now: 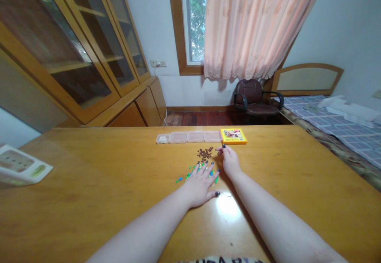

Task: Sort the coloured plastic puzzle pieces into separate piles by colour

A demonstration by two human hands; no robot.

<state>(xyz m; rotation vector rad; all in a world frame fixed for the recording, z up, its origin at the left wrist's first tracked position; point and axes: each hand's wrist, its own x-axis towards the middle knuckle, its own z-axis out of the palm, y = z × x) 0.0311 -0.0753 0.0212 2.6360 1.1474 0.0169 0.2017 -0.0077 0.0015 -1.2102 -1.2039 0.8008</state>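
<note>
My left hand (200, 184) lies palm down with its fingers spread over a scatter of small green, blue and yellow pieces (180, 179). Part of that scatter is hidden under the fingers. Just beyond the fingertips is a little heap of small brown pieces (204, 153). My right hand (230, 160) is at the right of the brown heap, its fingers curled in toward the thumb. Whatever it may be pinching is too small to make out. Beyond it, a yellow box (233, 136) with a printed lid touches the end of a row of clear plastic compartments (195, 137).
A small white slip (162, 139) is in the leftmost compartment. At the wooden table's (89, 183) left edge stands a white object (22, 165) with a green oval. Past the far edge are an office chair (253, 96), a glass-fronted cabinet (119, 92) and a bed (336, 116).
</note>
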